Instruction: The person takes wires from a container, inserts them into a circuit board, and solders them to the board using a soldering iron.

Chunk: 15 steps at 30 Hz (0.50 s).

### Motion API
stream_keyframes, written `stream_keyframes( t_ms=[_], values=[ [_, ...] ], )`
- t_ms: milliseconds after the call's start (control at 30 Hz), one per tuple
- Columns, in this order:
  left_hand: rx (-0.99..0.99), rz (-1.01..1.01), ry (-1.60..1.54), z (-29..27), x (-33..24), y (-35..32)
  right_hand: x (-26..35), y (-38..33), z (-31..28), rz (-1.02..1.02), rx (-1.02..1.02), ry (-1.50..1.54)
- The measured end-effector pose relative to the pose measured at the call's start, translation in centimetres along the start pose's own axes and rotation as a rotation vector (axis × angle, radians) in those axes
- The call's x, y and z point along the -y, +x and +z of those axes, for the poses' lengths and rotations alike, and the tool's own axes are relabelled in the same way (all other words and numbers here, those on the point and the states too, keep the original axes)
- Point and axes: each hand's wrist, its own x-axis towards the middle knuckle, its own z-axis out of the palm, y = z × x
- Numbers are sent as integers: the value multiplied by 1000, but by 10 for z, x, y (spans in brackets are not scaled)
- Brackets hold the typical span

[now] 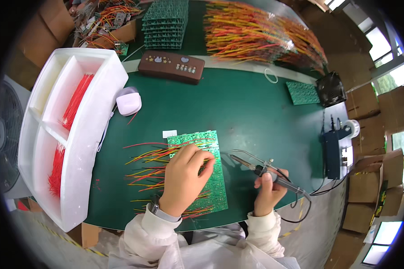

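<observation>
Centrally, a green circuit-board panel (220, 181) lies flat on the green work surface (256, 119), its long axis running roughly from 12 to 6 o'clock. Red, yellow and dark insulated wires (143, 175) extend from it toward 9 o'clock. The left hand (185, 177) is positioned above the panel, thumb and forefinger brought together near the right-hand edge; whether a wire end is pinched between them cannot be determined. The right hand (269, 190) grasps a soldering iron (286, 181) by its handle, with a thin metal guide tube (248, 154) mounted alongside. Governing relation: the iron's shaft points toward 10 o'clock, and its tip is clear of the panel, whose near edge lies just beside it at 9 o'clock. The left hand is the nearer to the panel; the right hand stands apart, at the panel's 4 o'clock side.
</observation>
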Motion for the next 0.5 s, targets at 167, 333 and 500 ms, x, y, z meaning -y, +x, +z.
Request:
stream_keyframes(
  t_ms=[167, 333, 500],
  values=[
    [14, 18, 46, 5, 3, 4, -4, 1, 1, 50, -32, 34],
    [18, 32, 52, 8, 4, 4, -1, 2, 0, 91, 8, 8],
    [35, 22, 69, 7, 4, 4, 0, 1, 1, 97, 15, 4]
  ],
)
